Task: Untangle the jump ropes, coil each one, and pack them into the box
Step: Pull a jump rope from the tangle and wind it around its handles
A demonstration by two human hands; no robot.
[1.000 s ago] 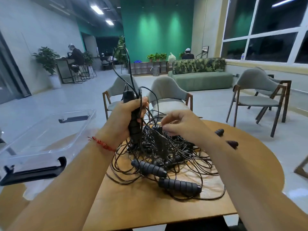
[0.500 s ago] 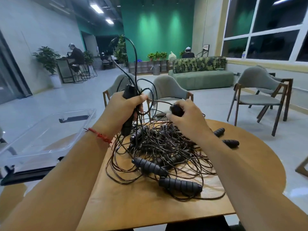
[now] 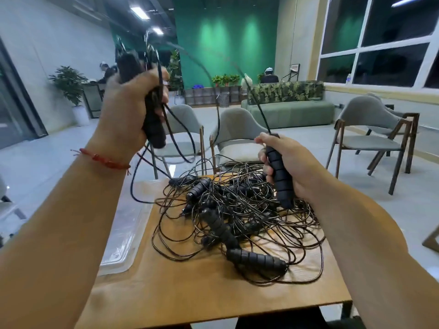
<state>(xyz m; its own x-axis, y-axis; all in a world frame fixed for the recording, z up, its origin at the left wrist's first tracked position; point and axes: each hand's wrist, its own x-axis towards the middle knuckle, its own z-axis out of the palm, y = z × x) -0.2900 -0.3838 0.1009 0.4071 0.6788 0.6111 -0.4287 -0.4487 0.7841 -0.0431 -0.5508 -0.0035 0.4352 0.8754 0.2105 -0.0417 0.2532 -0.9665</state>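
Hands have both risen since half a second ago: the left hand (image 3: 133, 103) now clenches a black handle (image 3: 154, 131) and several cords high above the tangle. The right hand (image 3: 288, 162) grasps a ribbed handle (image 3: 279, 176) upright over the heap, a blurred cord (image 3: 258, 105) running up from its top. Below the fingers the remaining jump ropes (image 3: 237, 210) lie knotted on the wooden table (image 3: 190, 293), and the clear box (image 3: 123, 233) sits left of them, partly hidden behind the left forearm.
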